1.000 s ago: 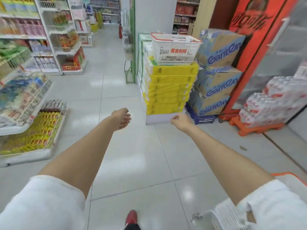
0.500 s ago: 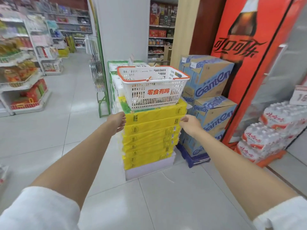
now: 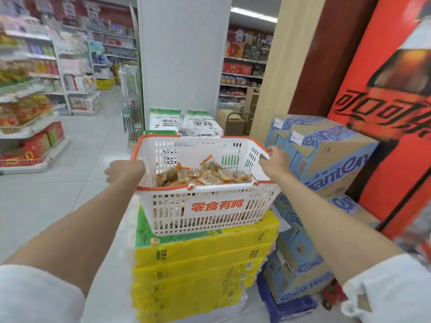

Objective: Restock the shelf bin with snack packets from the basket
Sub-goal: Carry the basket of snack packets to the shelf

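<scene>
store shelves: white metal racks (image 3: pixel 30 127) stocked with coloured goods, far left, well apart from the basket; blurred.
left hand: bare left hand (image 3: pixel 123 170) against the left end of the basket rim, back of the hand to the camera. Grip: cannot tell, fingers blurred and partly hidden.
basket: white slatted plastic basket with orange rim (image 3: pixel 210 206), red print on its near wall, upright, between the two hands.
snack packets: small orange-and-brown snack packets (image 3: pixel 205 176) heaped loose inside the basket, below the rim.
stack: yellow wrapped packs (image 3: pixel 203 264) piled flat on the floor; the basket sits on top.
pillar: white square pillar (image 3: pixel 182 54) behind the stack.
right hand: bare right hand (image 3: pixel 275 163) at the right end of the rim, thumb and fingers clamped on the basket edge.
boxes: blue-printed cardboard boxes (image 3: pixel 326 155) stacked just right of the basket.
cooler: red cola-branded panel (image 3: pixel 384 113) at far right.
</scene>
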A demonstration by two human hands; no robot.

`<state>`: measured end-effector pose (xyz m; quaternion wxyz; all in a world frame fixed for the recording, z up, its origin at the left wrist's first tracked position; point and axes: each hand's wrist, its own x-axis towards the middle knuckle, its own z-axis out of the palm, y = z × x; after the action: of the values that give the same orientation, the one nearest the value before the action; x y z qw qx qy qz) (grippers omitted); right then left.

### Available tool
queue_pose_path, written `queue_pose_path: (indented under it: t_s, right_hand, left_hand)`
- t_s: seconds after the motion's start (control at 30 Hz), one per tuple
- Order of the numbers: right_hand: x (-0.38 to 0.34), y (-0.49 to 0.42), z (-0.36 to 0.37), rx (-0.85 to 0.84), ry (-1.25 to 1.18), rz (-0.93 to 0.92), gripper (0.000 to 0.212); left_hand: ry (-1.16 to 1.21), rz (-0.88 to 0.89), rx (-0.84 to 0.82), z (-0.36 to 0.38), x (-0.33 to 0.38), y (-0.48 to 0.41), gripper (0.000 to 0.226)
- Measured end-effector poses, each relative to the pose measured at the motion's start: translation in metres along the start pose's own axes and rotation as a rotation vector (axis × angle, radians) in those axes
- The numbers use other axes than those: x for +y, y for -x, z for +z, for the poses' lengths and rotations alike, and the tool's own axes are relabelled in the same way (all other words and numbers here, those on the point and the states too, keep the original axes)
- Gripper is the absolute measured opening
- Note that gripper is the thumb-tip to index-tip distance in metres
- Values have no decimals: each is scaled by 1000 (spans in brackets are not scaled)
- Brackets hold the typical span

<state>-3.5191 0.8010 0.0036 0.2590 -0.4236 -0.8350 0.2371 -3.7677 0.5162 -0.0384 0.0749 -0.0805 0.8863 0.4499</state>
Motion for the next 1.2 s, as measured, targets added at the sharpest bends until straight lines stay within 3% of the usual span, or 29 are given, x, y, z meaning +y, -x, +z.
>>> queue_pose_path:
  t_s: [0.1,0.17,0.27,0.37,0.53,0.67,0.8,0.93,1.07,1.2]
  right_hand:
    - [15,-57,11,-60,169,85,58]
    - [23,-84,18,-129,240,160,54]
    - [37,-112,32,-246,346,231,36]
    - [50,-133,47,-246,406,245,30]
    - [56,-146,48,-271,384,307,20]
    - [57,-147,46,-253,412,299,32]
    - [45,-132,41,-315,452,279,28]
    - [18,-114,55,-351,429,188,26]
    - [-33,-86,85,-394,391,-36,33]
    - [-120,-26,113,-468,389,-248,16]
  left_hand:
    - [58,49,-178,13,26,-32,68]
    - [37,65,-248,20,35,-44,54]
    - [-38,68,-194,31,40,-65,18]
    - [-70,43,-233,36,31,-93,26]
    - [-111,97,-51,37,23,-79,19]
    - [-133,106,4,31,20,-64,25]
    - [-163,86,55,8,1,-43,29]
    - [-172,38,130,-35,-35,-22,31]
    - [-151,-67,220,-97,-95,2,33]
    - [-76,-200,335,-179,-171,37,32]
